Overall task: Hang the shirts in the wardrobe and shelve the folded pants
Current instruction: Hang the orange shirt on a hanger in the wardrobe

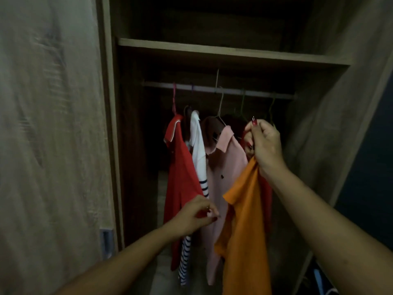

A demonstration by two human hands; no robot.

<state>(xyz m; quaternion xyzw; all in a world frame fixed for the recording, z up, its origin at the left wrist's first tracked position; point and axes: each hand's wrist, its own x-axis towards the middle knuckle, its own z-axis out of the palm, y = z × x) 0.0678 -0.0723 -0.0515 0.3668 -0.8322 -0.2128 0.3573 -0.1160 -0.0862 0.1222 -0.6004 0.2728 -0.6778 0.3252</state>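
An open wooden wardrobe has a hanging rail (212,90) under a shelf (223,53). On the rail hang a red shirt (180,167), a white shirt with navy stripes (198,154) and a pink collared shirt (225,162). My right hand (264,143) is raised at the right and grips the top of an orange shirt (244,220), which hangs down from it; its hanger is hidden. My left hand (195,213) is lower, in front of the red shirt's hem, with fingers curled; whether it pinches cloth is unclear.
The wardrobe's left door (53,135) stands open close on the left, and the right side panel (340,124) closes in on the right. Empty green hangers (272,107) hang at the rail's right end. The space above the shelf is dark.
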